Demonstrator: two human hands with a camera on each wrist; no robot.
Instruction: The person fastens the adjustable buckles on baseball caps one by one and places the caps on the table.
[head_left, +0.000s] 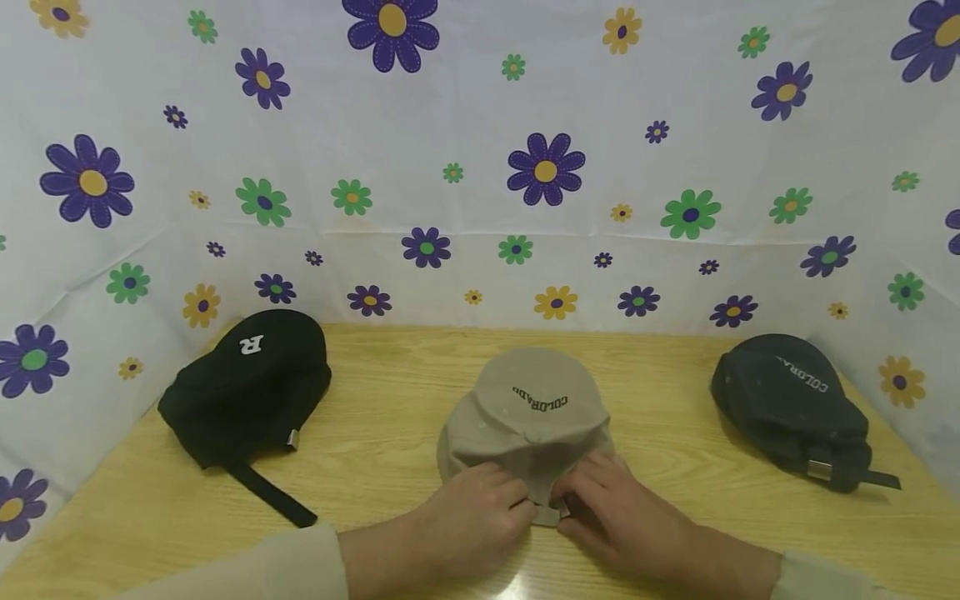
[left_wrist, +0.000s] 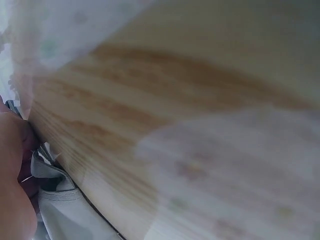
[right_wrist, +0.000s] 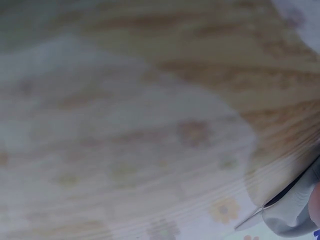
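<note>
Beige cap point(head_left: 536, 375) sits mid-counter point(head_left: 382, 400), strap point(head_left: 546, 517) toward the person, lettering upside down from the head view. 2 hands on it. Left hand point(head_left: 480, 518): fingers curled, pinching the rear edge by the strap. Right hand point(head_left: 618, 512): thumb and fingers nearly together, gripping the strap's other side; exact contact hidden. What looks like a metal buckle point(head_left: 564, 507) shows at the right fingertips. Risks, my read: narrow strap could slip if either pinch loosens; it could twist or jam at the buckle if the 2 hands pull out of line, hard to spot with fingers covering it. Soft fabric, so over-pulling could drag or crumple the cap. Black cap point(head_left: 258, 383) and navy cap point(head_left: 787, 408) sit well apart; snag unlikely.
</note>
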